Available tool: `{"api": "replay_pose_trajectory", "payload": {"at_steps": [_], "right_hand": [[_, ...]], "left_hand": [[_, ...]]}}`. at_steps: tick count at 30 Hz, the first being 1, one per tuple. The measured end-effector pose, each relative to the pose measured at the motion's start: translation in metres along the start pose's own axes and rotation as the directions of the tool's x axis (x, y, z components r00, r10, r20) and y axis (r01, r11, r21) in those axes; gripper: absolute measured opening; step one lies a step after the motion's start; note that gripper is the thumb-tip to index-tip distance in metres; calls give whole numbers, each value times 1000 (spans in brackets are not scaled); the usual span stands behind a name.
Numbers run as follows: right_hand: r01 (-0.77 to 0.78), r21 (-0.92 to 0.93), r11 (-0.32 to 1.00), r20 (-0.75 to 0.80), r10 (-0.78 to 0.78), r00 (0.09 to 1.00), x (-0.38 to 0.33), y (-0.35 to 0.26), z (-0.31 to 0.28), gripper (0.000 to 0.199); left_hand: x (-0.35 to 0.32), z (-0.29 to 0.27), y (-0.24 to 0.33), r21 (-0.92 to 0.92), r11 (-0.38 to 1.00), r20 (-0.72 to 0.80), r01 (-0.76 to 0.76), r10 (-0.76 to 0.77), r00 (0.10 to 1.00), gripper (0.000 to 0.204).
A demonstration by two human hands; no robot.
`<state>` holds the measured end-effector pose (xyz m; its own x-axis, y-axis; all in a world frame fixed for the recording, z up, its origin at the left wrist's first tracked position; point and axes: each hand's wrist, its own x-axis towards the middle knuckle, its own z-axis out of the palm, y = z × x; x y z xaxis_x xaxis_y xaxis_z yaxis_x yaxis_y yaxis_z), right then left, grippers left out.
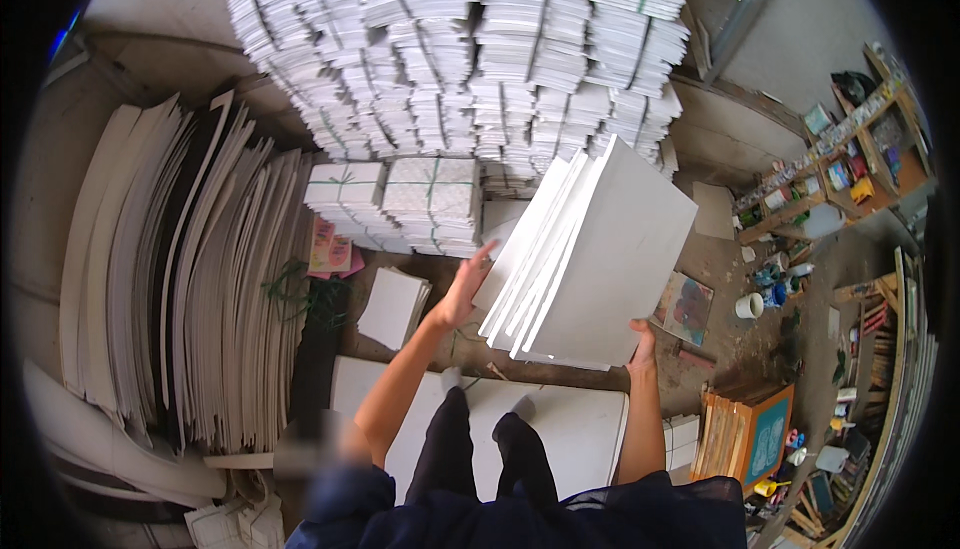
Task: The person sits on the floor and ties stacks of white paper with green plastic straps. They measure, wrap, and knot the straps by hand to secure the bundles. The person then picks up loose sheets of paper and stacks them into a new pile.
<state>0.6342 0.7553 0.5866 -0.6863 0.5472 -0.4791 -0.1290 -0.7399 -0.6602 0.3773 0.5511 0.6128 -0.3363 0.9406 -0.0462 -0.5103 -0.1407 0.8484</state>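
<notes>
A thick stack of white boards [620,249] is lifted in front of me, tilted, its layered edges fanned slightly apart on the left. My left hand [465,289] is against the stack's left side, fingers partly hidden behind it. At the lower right corner, my right hand [642,344] grips the stack with the thumb near its front face and the other fingers out of sight. Beyond the boards rise tall piles of white sheets [430,59] tied with dark and green straps. Two tied bundles [432,199] sit lower, left of the held stack.
Large boards [235,299] lean upright along the left. A small pile of white sheets [393,307] lies on the floor beside green strapping [295,289]. I stand on a white panel [575,429]. To the right are wooden frames [745,434], a white bucket [749,306] and a cluttered shelf [840,169].
</notes>
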Motion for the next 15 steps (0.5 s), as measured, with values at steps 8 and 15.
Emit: {"api": "replay_pose_trajectory", "payload": {"at_steps": [8,15], "right_hand": [[-183,-468,865,-1,207,978,-14,67,119,64],[-104,-654,749,201,304,931,8,190,242,71]], "left_hand": [[-85,-50,49,387,915,-189,113,-41,981,89],[-218,-202,75,194,953,-234,233,-186,954,86]]}}
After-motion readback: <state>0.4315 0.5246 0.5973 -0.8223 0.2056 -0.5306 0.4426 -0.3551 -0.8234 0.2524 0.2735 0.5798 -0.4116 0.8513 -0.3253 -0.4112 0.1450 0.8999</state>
